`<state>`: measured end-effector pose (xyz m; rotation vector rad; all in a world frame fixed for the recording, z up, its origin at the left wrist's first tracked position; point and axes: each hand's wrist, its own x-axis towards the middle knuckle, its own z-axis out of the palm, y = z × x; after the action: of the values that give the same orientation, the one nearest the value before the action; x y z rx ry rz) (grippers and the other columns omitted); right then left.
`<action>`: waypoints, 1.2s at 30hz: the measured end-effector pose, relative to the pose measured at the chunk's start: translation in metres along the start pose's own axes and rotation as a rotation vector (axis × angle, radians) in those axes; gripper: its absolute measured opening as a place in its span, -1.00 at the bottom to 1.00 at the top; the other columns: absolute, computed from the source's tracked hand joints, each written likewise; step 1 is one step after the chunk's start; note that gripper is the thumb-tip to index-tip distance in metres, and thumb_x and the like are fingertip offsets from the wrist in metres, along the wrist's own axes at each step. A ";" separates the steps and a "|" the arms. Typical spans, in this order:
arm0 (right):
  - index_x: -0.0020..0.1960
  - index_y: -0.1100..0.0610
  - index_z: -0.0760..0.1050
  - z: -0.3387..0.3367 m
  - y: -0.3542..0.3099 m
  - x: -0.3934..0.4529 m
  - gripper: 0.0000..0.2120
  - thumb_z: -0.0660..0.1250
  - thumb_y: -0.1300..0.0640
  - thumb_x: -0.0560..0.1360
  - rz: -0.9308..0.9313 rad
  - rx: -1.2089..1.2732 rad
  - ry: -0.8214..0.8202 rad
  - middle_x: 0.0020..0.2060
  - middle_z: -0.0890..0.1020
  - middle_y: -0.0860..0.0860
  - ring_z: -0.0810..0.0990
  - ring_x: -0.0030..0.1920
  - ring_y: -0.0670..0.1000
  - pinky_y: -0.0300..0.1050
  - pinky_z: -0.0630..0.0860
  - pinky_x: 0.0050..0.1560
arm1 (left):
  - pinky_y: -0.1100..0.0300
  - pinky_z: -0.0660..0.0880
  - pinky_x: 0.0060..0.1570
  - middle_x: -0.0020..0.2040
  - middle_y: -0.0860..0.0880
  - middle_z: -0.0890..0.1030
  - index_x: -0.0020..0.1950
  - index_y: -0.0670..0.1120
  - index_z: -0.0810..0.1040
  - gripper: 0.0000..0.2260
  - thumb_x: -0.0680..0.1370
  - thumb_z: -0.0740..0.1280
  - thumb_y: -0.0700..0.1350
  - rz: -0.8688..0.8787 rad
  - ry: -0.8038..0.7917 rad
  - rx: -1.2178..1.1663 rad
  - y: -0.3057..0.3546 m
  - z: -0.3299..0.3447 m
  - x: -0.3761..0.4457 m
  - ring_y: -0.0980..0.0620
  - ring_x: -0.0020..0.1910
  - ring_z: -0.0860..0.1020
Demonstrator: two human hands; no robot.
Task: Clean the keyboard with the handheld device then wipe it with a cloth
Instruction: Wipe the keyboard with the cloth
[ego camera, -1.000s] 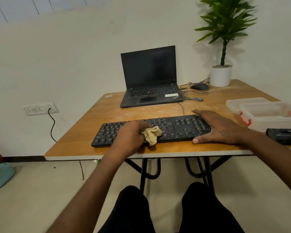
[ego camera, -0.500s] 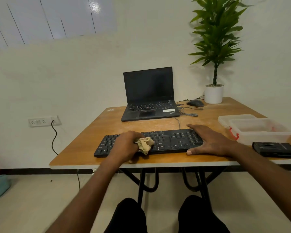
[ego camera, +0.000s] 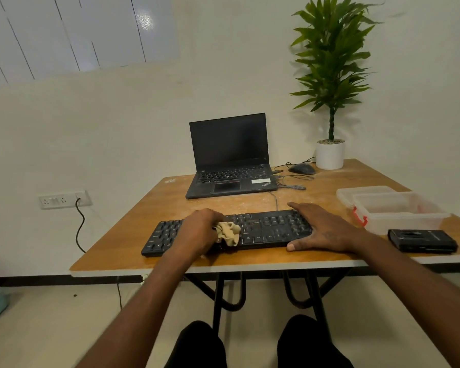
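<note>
One keyboard (ego camera: 266, 229), one cloth (ego camera: 228, 233) gripped by left hand (ego camera: 199, 229)

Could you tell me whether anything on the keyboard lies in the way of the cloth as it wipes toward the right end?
Only the right hand, which rests flat on the right end of the keyboard. The left hand grips the cloth near the middle, and the keys between cloth and right hand are bare.
</note>
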<state>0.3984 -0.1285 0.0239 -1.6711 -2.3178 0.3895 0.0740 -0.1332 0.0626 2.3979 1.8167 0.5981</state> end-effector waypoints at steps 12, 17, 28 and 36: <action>0.59 -0.27 -0.12 0.002 0.003 0.004 0.18 0.30 -0.67 0.16 0.002 -0.010 0.002 0.60 0.12 -0.08 0.19 0.54 0.00 0.22 0.34 0.45 | 0.07 0.61 0.13 0.20 -0.01 0.67 0.27 0.04 0.66 -0.64 0.58 0.32 -0.32 0.103 -0.017 -0.140 0.036 0.020 0.002 0.03 0.14 0.60; 0.60 -0.26 -0.11 0.002 0.004 0.003 0.17 0.31 -0.66 0.18 -0.010 -0.008 0.008 0.60 0.11 -0.09 0.18 0.54 -0.01 0.20 0.33 0.45 | 0.13 0.59 0.01 0.15 -0.02 0.69 0.26 0.03 0.67 -0.65 0.57 0.34 -0.30 -0.005 0.014 -0.031 -0.008 0.000 -0.002 0.08 0.00 0.56; 0.60 -0.26 -0.11 0.003 0.005 0.006 0.19 0.31 -0.67 0.16 0.001 -0.018 0.013 0.60 0.12 -0.08 0.17 0.54 0.00 0.24 0.34 0.44 | 0.08 0.57 0.19 0.25 -0.01 0.66 0.31 0.03 0.63 -0.62 0.58 0.32 -0.32 0.158 -0.067 -0.190 0.057 0.028 0.004 0.01 0.23 0.57; 0.60 -0.26 -0.13 0.004 0.007 0.007 0.18 0.30 -0.67 0.17 -0.001 -0.022 0.014 0.61 0.10 -0.09 0.13 0.56 0.00 0.26 0.31 0.46 | 0.20 0.52 -0.01 0.17 -0.01 0.68 0.26 0.02 0.66 -0.68 0.58 0.35 -0.28 0.009 0.013 -0.070 0.016 0.012 0.016 0.09 0.05 0.56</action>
<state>0.4009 -0.1204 0.0183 -1.6778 -2.3211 0.3525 0.0966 -0.1211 0.0599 2.3646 1.7600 0.6686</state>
